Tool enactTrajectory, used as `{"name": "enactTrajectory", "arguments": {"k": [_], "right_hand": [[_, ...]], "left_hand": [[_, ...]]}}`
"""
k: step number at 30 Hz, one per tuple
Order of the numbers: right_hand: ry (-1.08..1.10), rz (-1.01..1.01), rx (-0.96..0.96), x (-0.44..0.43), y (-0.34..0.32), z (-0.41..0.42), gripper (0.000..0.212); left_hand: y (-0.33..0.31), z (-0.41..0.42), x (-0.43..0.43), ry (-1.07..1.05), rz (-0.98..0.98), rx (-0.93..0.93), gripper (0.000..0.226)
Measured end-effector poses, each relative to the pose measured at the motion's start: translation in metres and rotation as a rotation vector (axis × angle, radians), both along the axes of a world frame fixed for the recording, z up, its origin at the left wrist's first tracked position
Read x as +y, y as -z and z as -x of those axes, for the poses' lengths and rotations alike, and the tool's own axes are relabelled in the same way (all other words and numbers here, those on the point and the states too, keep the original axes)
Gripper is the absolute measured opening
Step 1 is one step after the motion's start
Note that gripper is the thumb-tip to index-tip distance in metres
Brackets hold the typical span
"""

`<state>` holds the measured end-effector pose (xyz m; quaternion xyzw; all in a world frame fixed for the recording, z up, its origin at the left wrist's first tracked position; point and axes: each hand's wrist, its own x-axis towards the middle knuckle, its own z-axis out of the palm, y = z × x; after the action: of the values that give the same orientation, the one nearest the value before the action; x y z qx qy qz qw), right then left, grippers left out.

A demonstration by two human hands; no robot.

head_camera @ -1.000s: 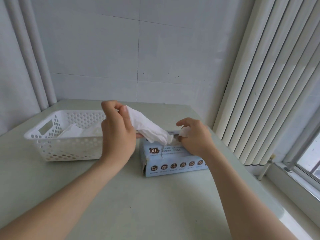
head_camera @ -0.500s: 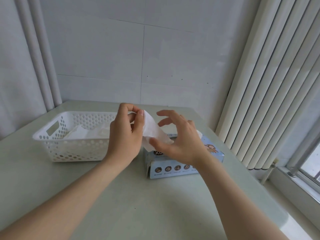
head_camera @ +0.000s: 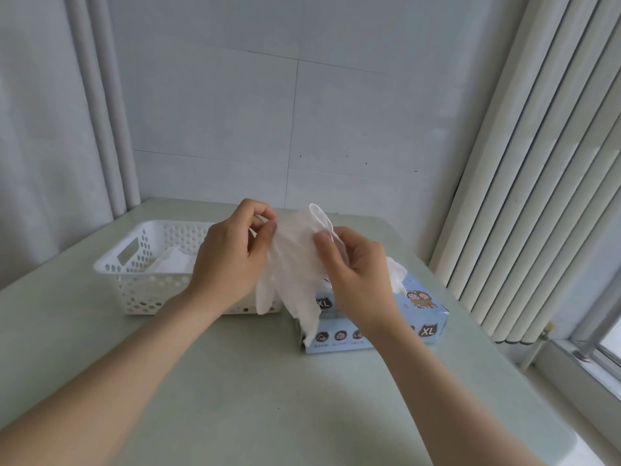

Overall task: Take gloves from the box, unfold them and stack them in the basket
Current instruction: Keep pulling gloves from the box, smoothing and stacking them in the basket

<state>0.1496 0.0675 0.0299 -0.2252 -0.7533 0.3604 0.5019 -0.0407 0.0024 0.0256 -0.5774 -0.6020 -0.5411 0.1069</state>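
A white translucent glove [head_camera: 291,264] hangs in the air between both hands, cuff up, fingers dangling over the box's left end. My left hand [head_camera: 232,257] pinches its left cuff edge. My right hand [head_camera: 356,274] pinches the right cuff edge. Below lies the pale blue glove box [head_camera: 416,317], marked XL, with another glove [head_camera: 396,274] poking from its top slot. The white perforated basket [head_camera: 134,264] stands left of the box, with white gloves [head_camera: 173,262] lying inside.
Everything rests on a pale green table [head_camera: 255,398] in a tiled corner. Vertical blinds [head_camera: 537,196] hang close on the right, above a window sill. Two pipes [head_camera: 100,105] run up the wall at the back left.
The glove has come fully out of the box. My right hand left the box and took hold of the cuff, and both hands rose and spread the glove open.
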Motion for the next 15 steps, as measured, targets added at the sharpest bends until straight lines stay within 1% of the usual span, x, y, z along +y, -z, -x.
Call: {"name": "enactTrajectory", "arguments": {"k": [2, 5, 7, 8, 10, 11, 13, 15], "right_hand": [[-0.010, 0.030, 0.021, -0.005, 0.001, 0.005, 0.029], [0.025, 0.044, -0.010, -0.010, 0.005, 0.014, 0.019], [0.054, 0.022, -0.045, -0.013, 0.005, 0.020, 0.019], [0.062, 0.014, -0.055, -0.013, 0.004, 0.023, 0.021], [0.065, 0.016, -0.049, -0.015, 0.002, 0.027, 0.024], [0.055, 0.029, -0.040, -0.015, 0.001, 0.029, 0.026], [0.007, 0.081, -0.030, -0.014, -0.001, 0.033, 0.021], [0.006, 0.122, -0.038, -0.009, -0.006, 0.038, 0.008]], "left_hand": [[-0.002, 0.001, -0.005, 0.064, 0.052, -0.017, 0.017], [-0.008, -0.004, -0.013, 0.292, 0.117, -0.114, 0.035], [-0.012, -0.004, -0.014, 0.393, 0.166, -0.207, 0.038], [-0.013, -0.002, -0.013, 0.423, 0.181, -0.252, 0.034], [-0.013, 0.001, -0.009, 0.421, 0.161, -0.266, 0.016], [-0.013, 0.003, -0.008, 0.390, 0.133, -0.247, 0.015], [-0.015, 0.009, -0.006, 0.306, 0.092, -0.229, 0.028], [-0.023, 0.016, -0.004, 0.248, 0.050, -0.252, 0.036]]}}
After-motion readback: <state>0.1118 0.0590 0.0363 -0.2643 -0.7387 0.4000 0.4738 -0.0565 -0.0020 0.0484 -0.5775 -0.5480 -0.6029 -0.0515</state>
